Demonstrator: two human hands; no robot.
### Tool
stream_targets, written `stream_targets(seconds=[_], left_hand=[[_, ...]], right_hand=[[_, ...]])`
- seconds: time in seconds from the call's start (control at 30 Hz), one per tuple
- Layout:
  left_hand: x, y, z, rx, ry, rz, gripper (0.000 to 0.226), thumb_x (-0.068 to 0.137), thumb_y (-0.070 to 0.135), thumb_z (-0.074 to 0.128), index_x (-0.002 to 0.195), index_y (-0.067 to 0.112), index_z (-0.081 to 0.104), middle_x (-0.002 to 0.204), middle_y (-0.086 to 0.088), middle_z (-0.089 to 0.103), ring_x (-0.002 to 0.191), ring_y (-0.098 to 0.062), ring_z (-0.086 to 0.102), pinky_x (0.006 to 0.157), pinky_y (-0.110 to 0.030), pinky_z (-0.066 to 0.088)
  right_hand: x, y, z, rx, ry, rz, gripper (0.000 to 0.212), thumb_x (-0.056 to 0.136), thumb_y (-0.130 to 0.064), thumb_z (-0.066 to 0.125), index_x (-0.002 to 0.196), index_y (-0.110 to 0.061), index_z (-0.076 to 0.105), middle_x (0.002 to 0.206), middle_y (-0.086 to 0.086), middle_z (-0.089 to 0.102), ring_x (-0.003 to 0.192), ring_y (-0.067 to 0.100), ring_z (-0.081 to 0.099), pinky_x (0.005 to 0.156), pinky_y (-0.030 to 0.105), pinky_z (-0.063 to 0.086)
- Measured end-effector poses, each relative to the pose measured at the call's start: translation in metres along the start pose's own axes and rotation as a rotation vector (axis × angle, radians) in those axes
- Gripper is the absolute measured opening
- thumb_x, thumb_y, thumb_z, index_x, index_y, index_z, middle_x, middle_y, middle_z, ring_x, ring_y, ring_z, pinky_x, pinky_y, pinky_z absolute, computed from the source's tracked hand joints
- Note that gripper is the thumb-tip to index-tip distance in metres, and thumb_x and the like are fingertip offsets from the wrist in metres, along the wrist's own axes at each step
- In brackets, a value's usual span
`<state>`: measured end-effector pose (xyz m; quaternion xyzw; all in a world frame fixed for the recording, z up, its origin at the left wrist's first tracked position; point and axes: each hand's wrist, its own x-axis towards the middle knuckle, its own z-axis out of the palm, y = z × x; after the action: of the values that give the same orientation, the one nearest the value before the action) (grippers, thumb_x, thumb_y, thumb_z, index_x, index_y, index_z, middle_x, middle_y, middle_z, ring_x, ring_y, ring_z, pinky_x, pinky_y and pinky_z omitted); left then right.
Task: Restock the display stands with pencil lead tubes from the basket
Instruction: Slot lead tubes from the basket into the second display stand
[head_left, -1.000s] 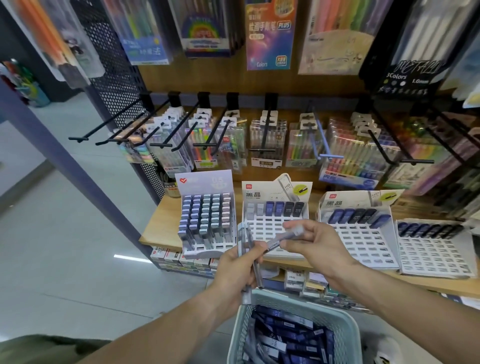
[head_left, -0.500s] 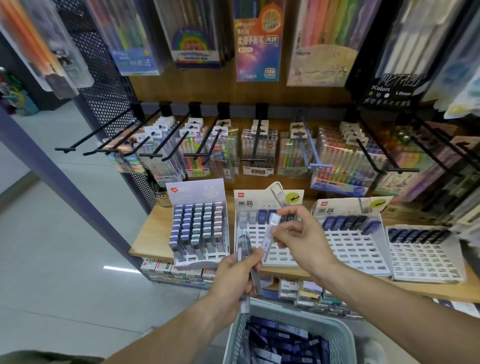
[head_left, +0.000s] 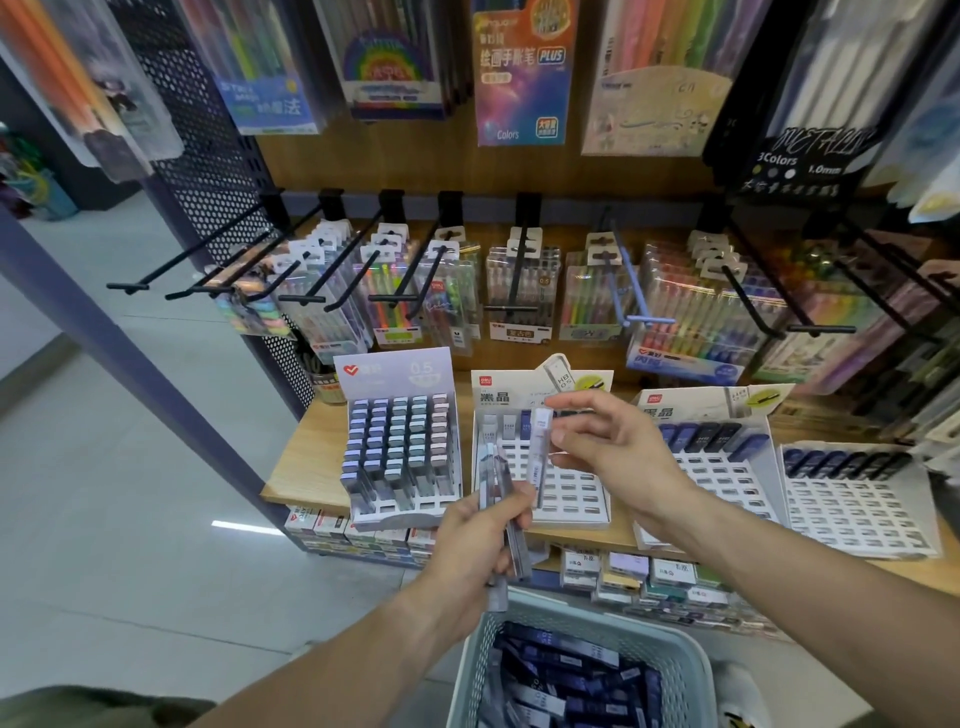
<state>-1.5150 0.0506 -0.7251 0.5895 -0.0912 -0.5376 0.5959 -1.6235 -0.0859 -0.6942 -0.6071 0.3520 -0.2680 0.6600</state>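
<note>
The person is partway through filling the white stand (head_left: 540, 483), which sits in the middle of the wooden shelf (head_left: 301, 457); the right hand (head_left: 613, 447) pinches one thin see-through tube (head_left: 539, 457) upright just above the stand's holes; the left hand (head_left: 478, 540) grips a small bunch of tubes (head_left: 501, 499) just in front of the stand; the basket (head_left: 587, 670), pale plastic with slits, waits below the stand with many dark tubes inside; next, I think, the tube must go straight down into an open hole; the tubes look smooth, hard and slippery.
</note>
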Motion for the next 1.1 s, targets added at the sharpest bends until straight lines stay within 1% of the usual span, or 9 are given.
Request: stream_targets(seconds=[0.07, 0.2, 0.33, 0.6, 0.8, 0.9, 1.0, 1.03, 1.1], left_hand=[[-0.001, 0.000, 0.000, -0.011, -0.002, 0.000, 0.021, 0.089, 0.023, 0.077, 0.094, 0.006, 0.065, 0.070, -0.002, 0.059, 0.044, -0.012, 0.031, 0.037, -0.017, 0.039], [0.003, -0.004, 0.000, 0.002, 0.022, -0.004, 0.047, 0.088, 0.024, 0.078, 0.122, -0.002, 0.060, 0.072, -0.001, 0.062, 0.039, -0.009, 0.031, 0.037, -0.016, 0.038], [0.005, -0.009, -0.001, 0.008, 0.012, -0.001, 0.054, 0.088, 0.025, 0.078, 0.129, -0.003, 0.056, 0.073, -0.002, 0.061, 0.038, -0.009, 0.031, 0.036, -0.017, 0.038], [0.009, -0.012, -0.009, 0.004, 0.041, -0.037, 0.037, 0.087, 0.028, 0.079, 0.112, 0.003, 0.066, 0.072, 0.000, 0.063, 0.039, -0.009, 0.034, 0.041, -0.023, 0.035], [0.014, -0.008, -0.019, -0.078, -0.126, -0.105, 0.022, 0.089, 0.030, 0.073, 0.103, 0.013, 0.068, 0.070, 0.004, 0.058, 0.040, -0.009, 0.028, 0.041, -0.023, 0.031], [0.015, -0.006, -0.022, -0.070, -0.108, -0.094, 0.036, 0.088, 0.038, 0.073, 0.112, 0.011, 0.070, 0.069, 0.006, 0.057, 0.042, -0.009, 0.028, 0.048, -0.025, 0.029], [0.018, -0.008, -0.024, -0.029, -0.043, -0.058, 0.065, 0.079, 0.041, 0.084, 0.125, 0.004, 0.059, 0.070, 0.006, 0.059, 0.044, -0.010, 0.030, 0.047, -0.023, 0.032], [0.017, -0.007, -0.023, -0.010, -0.014, -0.038, 0.061, 0.079, 0.039, 0.085, 0.122, 0.004, 0.058, 0.069, 0.005, 0.059, 0.044, -0.010, 0.031, 0.044, -0.021, 0.033], [0.015, -0.005, -0.020, 0.012, 0.030, -0.011, 0.033, 0.086, 0.028, 0.080, 0.108, 0.009, 0.063, 0.068, 0.002, 0.057, 0.039, -0.008, 0.036, 0.037, -0.019, 0.033]], right_hand=[[0.000, -0.002, -0.003, 0.008, -0.032, 0.002, 0.030, 0.093, 0.003, 0.065, 0.116, -0.015, 0.069, 0.096, 0.011, 0.077, 0.095, 0.025, 0.073, 0.085, 0.036, 0.061], [-0.001, -0.001, -0.005, 0.020, -0.035, -0.006, 0.030, 0.093, 0.005, 0.063, 0.117, -0.013, 0.069, 0.095, 0.010, 0.077, 0.093, 0.024, 0.074, 0.085, 0.036, 0.060], [-0.001, 0.000, -0.006, 0.043, -0.016, -0.005, 0.029, 0.088, 0.002, 0.071, 0.114, -0.012, 0.069, 0.096, 0.015, 0.076, 0.091, 0.026, 0.073, 0.083, 0.036, 0.061], [0.008, 0.001, 0.002, 0.011, -0.041, 0.037, 0.029, 0.085, 0.003, 0.074, 0.110, -0.012, 0.068, 0.094, 0.013, 0.077, 0.089, 0.025, 0.074, 0.075, 0.031, 0.058], [0.019, -0.007, 0.009, -0.046, -0.201, 0.053, 0.028, 0.088, -0.002, 0.073, 0.112, -0.015, 0.066, 0.101, 0.006, 0.077, 0.090, 0.018, 0.070, 0.070, 0.030, 0.051], [0.024, -0.002, 0.012, -0.054, -0.125, 0.027, 0.028, 0.082, -0.001, 0.079, 0.104, -0.015, 0.068, 0.092, 0.010, 0.071, 0.081, 0.020, 0.066, 0.066, 0.027, 0.053], [0.028, 0.005, 0.016, -0.039, -0.058, 0.017, 0.029, 0.080, 0.002, 0.080, 0.102, -0.012, 0.068, 0.092, 0.019, 0.067, 0.080, 0.024, 0.065, 0.066, 0.025, 0.056], [0.030, 0.007, 0.016, -0.041, -0.052, 0.016, 0.029, 0.080, 0.002, 0.080, 0.102, -0.011, 0.068, 0.092, 0.022, 0.068, 0.079, 0.025, 0.066, 0.067, 0.026, 0.057], [0.032, 0.011, 0.016, -0.068, -0.035, 0.012, 0.027, 0.081, 0.002, 0.079, 0.102, -0.011, 0.068, 0.095, 0.026, 0.069, 0.078, 0.027, 0.068, 0.071, 0.031, 0.060]])
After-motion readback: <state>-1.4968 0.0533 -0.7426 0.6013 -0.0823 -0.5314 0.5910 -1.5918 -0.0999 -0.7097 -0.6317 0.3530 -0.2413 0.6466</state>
